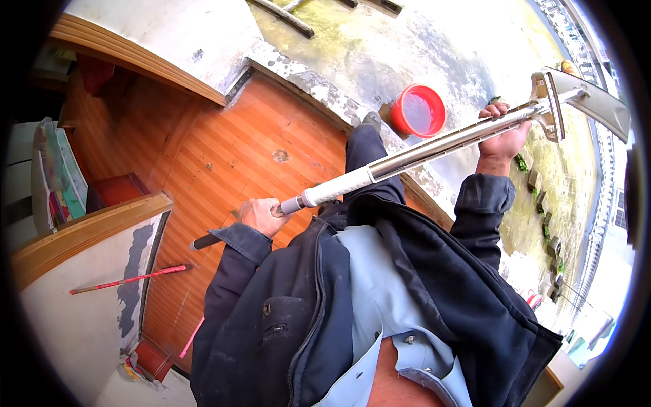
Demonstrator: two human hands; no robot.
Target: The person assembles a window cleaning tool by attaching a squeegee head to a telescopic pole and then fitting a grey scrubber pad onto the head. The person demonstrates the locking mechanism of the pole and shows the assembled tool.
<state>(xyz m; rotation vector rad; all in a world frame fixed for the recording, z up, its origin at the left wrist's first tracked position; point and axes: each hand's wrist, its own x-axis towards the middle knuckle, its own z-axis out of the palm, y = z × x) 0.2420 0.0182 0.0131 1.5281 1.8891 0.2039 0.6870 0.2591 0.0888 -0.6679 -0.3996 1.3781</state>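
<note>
A mop [405,161] with a white and silver shaft slants across in front of me, from lower left to upper right. Around its lower shaft, just above the dark end grip, my left hand [261,216] is closed. My right hand [505,139] holds the shaft far up, close to the mop's pale head. The head has a white bracket and a broad flat part reaching toward the right rim; its working face cannot be made out. Beyond the shaft stands a red bucket [439,107] with cloudy liquid in it.
Orange wood-patterned floor [224,163] ends at a worn, raised sill [325,95]. Stained concrete [380,41] lies outside, with a row of potted plants [544,217] at right. A red stick [129,279] leans by the left wall [74,312]. My shoe [371,121] is beside the bucket.
</note>
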